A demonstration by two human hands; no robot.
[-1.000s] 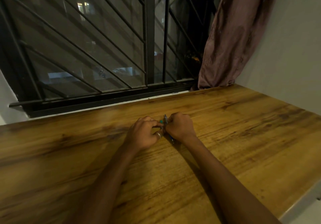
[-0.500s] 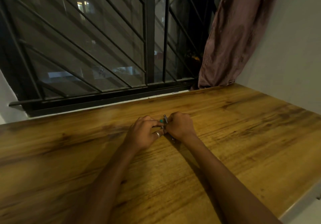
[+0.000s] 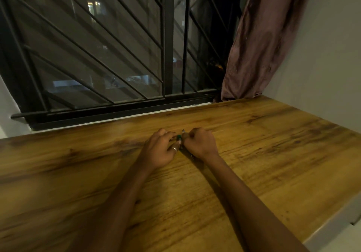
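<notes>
Between left hand (image 3: 161, 150) and right hand (image 3: 201, 144), pen (image 3: 183, 132)

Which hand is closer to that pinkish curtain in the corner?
Right. The right hand lies below and left of the curtain; the left hand sits further left again, across the pen that both hands hold.

No readable text, labels or numbers anywhere.

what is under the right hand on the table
A slim pen-like stick pokes out past the right hand, over the wooden table. Its middle is covered by curled fingers.
</notes>
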